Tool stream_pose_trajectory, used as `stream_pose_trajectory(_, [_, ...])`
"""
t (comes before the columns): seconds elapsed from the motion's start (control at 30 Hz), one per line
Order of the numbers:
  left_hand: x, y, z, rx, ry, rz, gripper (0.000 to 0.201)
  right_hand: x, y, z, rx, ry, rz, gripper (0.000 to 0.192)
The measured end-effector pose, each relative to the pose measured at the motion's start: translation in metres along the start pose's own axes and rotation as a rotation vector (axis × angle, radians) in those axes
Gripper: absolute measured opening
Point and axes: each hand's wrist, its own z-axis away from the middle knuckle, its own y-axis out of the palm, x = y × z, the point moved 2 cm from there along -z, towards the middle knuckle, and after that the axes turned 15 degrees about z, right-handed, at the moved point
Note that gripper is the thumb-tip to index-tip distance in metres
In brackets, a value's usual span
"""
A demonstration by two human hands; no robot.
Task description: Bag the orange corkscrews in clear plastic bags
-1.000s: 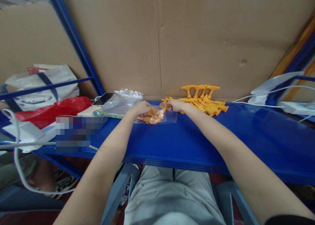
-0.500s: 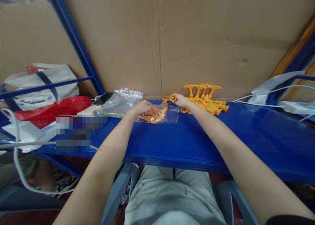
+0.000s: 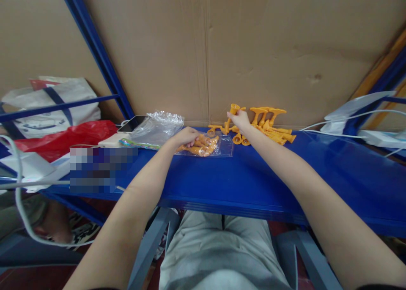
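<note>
1. Two bare hands work at the blue table (image 3: 241, 176), both near twelve o'clock from the lap.
2. The right hand (image 3: 242, 120) grips one orange piece (image 3: 234, 109) between thumb and fingers, its cupped end tipped upward, at two o'clock from the clear bag (image 3: 226, 149). Half a second ago this hand was lower, with a cupped end facing the camera; now it is raised toward the cardboard.
3. The left hand (image 3: 187, 137) rests in much the same spot as before, fingers curled at the bag's nine o'clock end; whether they pinch it or only press, I cannot tell.
4. Several bagged orange pieces (image 3: 204, 147) lie inside, about where they were.
5. Loose orange pieces (image 3: 277, 134) lie heaped at four o'clock from the right hand; two cupped ends (image 3: 237, 139) at six o'clock show more plainly than before.
</note>
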Motion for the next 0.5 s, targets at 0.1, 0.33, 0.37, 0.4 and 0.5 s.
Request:
stream_pose_trajectory(0.1, [-0.001, 0.000, 0.000, -0.010, -0.005, 0.014, 0.029, 0.008, -0.018, 0.003, 0.011, -0.111, 0.173, 0.029])
stream_pose_trajectory(0.33, [-0.001, 0.000, -0.001, 0.002, 0.031, 0.021, 0.026, 0.038, -0.065, 0.046, 0.686, -0.493, 0.804, 0.022])
stream_pose_trajectory(0.37, [-0.001, 0.000, -0.002, -0.010, 0.044, 0.021, 0.025, 0.042, -0.069, 0.053, 0.764, -0.513, 0.845, 0.024])
stream_pose_trajectory(0.4, [0.000, -0.001, -0.002, -0.029, 0.054, 0.016, 0.023, 0.044, -0.072, 0.060, 0.820, -0.523, 0.876, 0.025])
stream_pose_trajectory(0.5, [0.001, -0.006, -0.007, -0.153, 0.088, -0.076, 0.020, 0.050, -0.071, 0.075, 0.880, -0.528, 0.885, 0.027])
